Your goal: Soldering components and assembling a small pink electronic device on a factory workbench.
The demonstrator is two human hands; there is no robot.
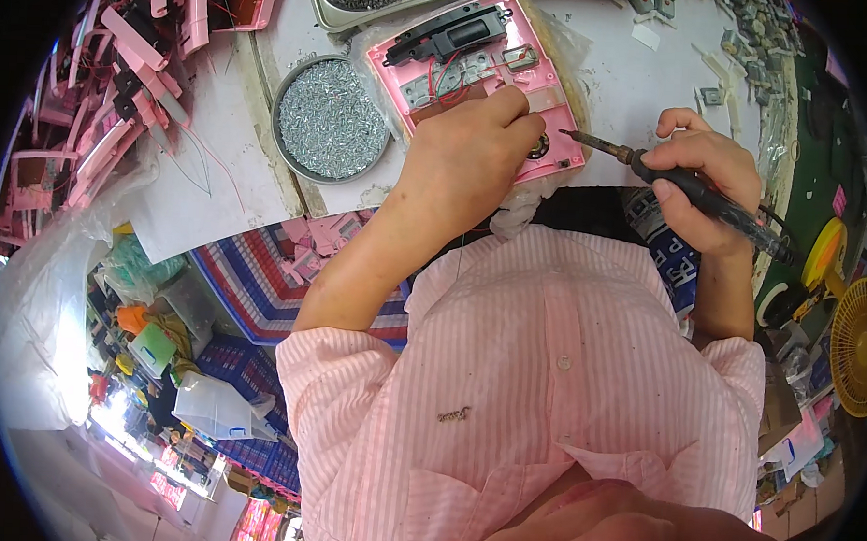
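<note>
An open pink plastic casing (556, 121) lies on a padded support at the table's front edge. Inside it are a long black module (450, 39), metal strips, red wires (449, 86) and a round black part (538, 147). My left hand (467, 156) rests over the casing's lower part with its fingers pinched together; whatever they hold is hidden. In my right hand (714, 172) is a soldering iron (684, 180), gripped by its black handle. Its tip points left into the casing, close to my left fingers and the round part.
Left of the casing stands a round dish (282, 153) full of small silver screws (332, 116). A metal tray (333, 20) with dark small parts sits behind. Pink casings with wires (122, 93) heap up at far left, small metal parts (753, 52) at right. A yellow fan (854, 347) stands lower right.
</note>
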